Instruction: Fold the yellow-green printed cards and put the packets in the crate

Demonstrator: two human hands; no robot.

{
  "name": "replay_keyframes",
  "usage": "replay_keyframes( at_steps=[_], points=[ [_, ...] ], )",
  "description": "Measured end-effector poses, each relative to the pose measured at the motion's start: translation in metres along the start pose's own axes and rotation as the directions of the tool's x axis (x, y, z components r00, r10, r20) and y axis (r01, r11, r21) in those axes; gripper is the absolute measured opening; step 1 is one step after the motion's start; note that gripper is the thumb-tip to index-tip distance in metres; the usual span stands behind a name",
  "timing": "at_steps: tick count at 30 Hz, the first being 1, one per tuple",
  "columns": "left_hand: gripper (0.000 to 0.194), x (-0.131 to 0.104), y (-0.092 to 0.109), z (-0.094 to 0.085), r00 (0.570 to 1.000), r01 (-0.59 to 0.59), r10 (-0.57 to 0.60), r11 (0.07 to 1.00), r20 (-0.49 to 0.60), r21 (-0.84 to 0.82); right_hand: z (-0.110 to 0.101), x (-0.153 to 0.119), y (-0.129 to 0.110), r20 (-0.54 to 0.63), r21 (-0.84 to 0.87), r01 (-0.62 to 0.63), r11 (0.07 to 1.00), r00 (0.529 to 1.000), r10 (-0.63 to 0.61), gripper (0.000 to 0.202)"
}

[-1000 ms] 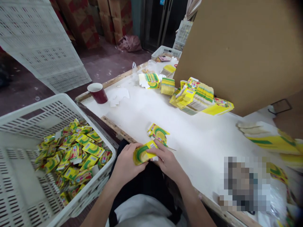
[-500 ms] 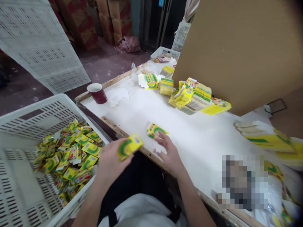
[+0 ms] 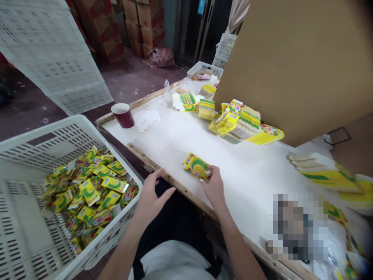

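Note:
On the white tabletop [image 3: 171, 151] lies a small yellow and green carton [image 3: 196, 166] with a printed front. My right hand [image 3: 213, 184] pinches its near right end between thumb and fingers. My left hand [image 3: 154, 198] holds nothing; thumb and fingers are spread apart over the table's wooden edge, beside the crate. To its left, the white plastic crate [image 3: 84, 128] contains a heap of similar small cartons [image 3: 94, 190].
A maroon cup [image 3: 124, 116] and white paper scraps [image 3: 147, 119] stand at the table's far left. Stacks of flat yellow cartons [image 3: 241, 120] lean near a large cardboard sheet [image 3: 285, 70]. More flat cartons [image 3: 326, 171] lie at right, near a blurred patch and clear plastic.
The carton in my left hand has been let go into the crate, and that hand has opened. My right hand has closed on the end of the carton on the table.

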State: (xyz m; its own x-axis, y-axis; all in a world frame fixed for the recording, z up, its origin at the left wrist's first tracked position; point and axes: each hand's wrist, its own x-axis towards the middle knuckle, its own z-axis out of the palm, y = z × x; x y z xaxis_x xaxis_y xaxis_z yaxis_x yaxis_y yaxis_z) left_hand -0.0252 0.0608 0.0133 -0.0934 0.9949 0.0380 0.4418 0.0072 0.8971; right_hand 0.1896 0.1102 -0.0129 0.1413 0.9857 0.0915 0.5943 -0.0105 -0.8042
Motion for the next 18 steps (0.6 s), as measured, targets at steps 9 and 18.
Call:
replay_keyframes(
  at_steps=[9,18],
  points=[
    [0.042,-0.001,0.044,0.037,0.994,0.087,-0.108,0.665,0.019,-0.742,0.001,-0.051,-0.071,0.542,0.714,-0.306,0.630,0.811,-0.220,0.060],
    [0.041,0.005,0.039,0.025,0.999,-0.046,0.046,0.916,-0.008,-0.399,0.013,-0.049,-0.068,0.497,0.747,-0.385,0.543,0.865,-0.070,0.048]
  ],
)
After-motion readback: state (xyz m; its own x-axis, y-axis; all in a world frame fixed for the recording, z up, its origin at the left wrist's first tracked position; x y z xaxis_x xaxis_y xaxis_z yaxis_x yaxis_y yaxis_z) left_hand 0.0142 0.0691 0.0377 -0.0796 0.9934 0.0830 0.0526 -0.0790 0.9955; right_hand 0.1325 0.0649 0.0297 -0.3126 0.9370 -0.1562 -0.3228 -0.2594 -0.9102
